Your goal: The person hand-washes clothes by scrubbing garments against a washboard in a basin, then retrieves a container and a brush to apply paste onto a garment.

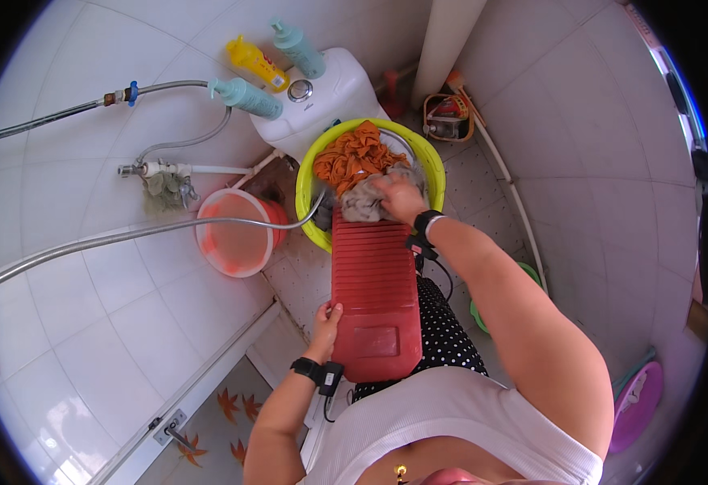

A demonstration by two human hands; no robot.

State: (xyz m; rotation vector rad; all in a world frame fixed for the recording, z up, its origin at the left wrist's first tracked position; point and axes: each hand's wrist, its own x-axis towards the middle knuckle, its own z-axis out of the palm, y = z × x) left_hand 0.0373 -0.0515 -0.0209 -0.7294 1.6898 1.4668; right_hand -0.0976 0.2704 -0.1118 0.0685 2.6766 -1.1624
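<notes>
A red ribbed washboard (376,267) slopes from my lap into a yellow-green plastic basin (436,176). My left hand (327,327) grips the washboard's left edge, with the thumb on top. Near its upper end, my right hand (399,197) presses on a wet, patterned grey cloth (360,203). Whether those fingers close around the cloth is partly hidden. Behind the grey cloth, an orange cloth (354,159) lies bunched in the basin. Darker fabric shows at the basin's left side, next to the end of a metal shower hose (148,229).
A toilet tank (342,79) behind the basin carries pump bottles (299,48) and a yellow bottle (257,63). On the left stands a red bucket (233,233) of cloudy water, crossed by the hose. A wire basket (449,118) and a white pipe (505,163) run along the right wall.
</notes>
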